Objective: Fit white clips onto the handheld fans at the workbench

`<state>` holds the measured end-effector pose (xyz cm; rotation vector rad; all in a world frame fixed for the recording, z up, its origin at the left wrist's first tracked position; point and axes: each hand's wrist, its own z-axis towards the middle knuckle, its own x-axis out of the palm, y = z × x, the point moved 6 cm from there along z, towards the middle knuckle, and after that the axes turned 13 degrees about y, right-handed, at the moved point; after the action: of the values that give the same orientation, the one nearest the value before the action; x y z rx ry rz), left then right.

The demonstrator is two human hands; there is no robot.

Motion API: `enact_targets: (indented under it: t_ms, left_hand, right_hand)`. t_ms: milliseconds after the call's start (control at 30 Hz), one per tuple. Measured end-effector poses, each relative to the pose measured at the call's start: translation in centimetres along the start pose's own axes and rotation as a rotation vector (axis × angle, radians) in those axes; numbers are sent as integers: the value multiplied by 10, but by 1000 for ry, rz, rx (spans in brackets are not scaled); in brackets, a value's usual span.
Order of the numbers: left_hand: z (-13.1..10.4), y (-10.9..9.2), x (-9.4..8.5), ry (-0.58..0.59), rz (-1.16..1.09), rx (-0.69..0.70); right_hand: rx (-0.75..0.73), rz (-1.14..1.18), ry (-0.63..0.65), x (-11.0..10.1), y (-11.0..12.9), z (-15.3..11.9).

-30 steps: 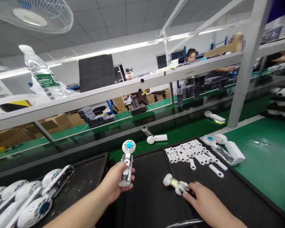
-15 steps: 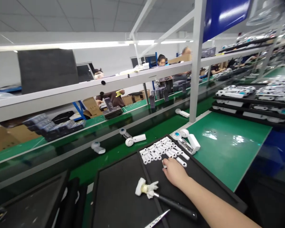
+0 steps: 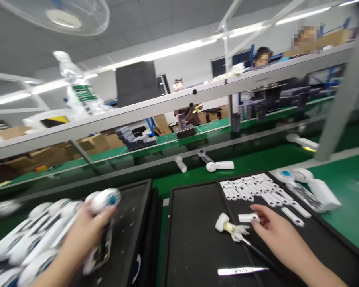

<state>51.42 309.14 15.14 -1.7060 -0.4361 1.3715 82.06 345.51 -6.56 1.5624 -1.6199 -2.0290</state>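
My left hand point(image 3: 85, 225) is closed around a white handheld fan point(image 3: 107, 198) with a round head and blue centre. Its opened handle, with parts showing inside, hangs below the fingers over the left black tray point(image 3: 125, 235). My right hand point(image 3: 277, 231) pinches a small white plastic strip point(image 3: 245, 217) above the right black tray point(image 3: 194, 223). Rows of similar white strips point(image 3: 251, 187) lie at that tray's far side, with one loose strip point(image 3: 293, 216) near my fingers. A hammer point(image 3: 227, 225) with a wrapped head lies beside my right hand, and tweezers point(image 3: 239, 271) are in front of it.
Several white fans point(image 3: 44, 223) fill the left side. Open fan parts point(image 3: 309, 187) stand beyond the right tray. More fans point(image 3: 217, 166) lie on the green conveyor point(image 3: 257, 159). A metal post point(image 3: 338, 99) and a shelf rail point(image 3: 155, 105) cross the view. Co-workers are behind it.
The view has swung left, bringing my left hand and its fan into sight. My right hand has drawn back from the strip rows, and the strip in its fingers now shows clearly.
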Motion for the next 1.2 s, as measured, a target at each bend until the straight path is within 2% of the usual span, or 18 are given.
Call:
enact_targets:
  t_ms: [100,200,300,400,467,533,600,733,800,867,933,967,1000,1067,1133,1200]
  left_hand:
    - [-8,14,34,226,-86,-65]
    - [-21,10,52,318,-225,-98]
    - [-33,-5,75,403,-358,-105]
    - [-48,-27,114,560,-466,-43]
    - [-63,-44,141,661,-487,59]
    - [-78,-57,161,690,-452,129]
    - [-89,-62,174,672,-376,129]
    - [-96,-56,187,656,-189,159]
    - [-93,-50,190,640,-193,212]
    - [-89,-44,189,615,-269,245]
    - [-83,-38,191,647,-361,188]
    - [-81,-35,192,683,-423,141]
    - [-78,-34,193,720,-500,94]
    - [-71,-32,194,776,-661,33]
    - [-64,-32,193,803,-799,25]
    - [-59,-31,192,825,-863,15]
  right_hand:
    - [78,436,51,21,3,-18]
    - [89,666,185,42,37,-40]
    - [-35,835,204,54,97,-57]
    - [-84,1012,117,60,147,-61]
    - [-94,1087,128,63,167,-57]
    - [-106,1136,145,61,175,-52]
    - [-106,1167,145,58,175,-51]
    - [-82,1200,143,62,171,-53]
    - [-83,1219,150,67,170,-53]
    - [-158,1151,170,66,168,-51]
    - [-278,828,157,58,157,-47]
    - [-303,550,128,54,145,-44]
    - [-292,240,89,50,130,-41]
    - [-108,-324,24,44,87,-33]
    - [-5,-459,35,42,49,-26]
    - [-13,-494,59,42,33,-25]
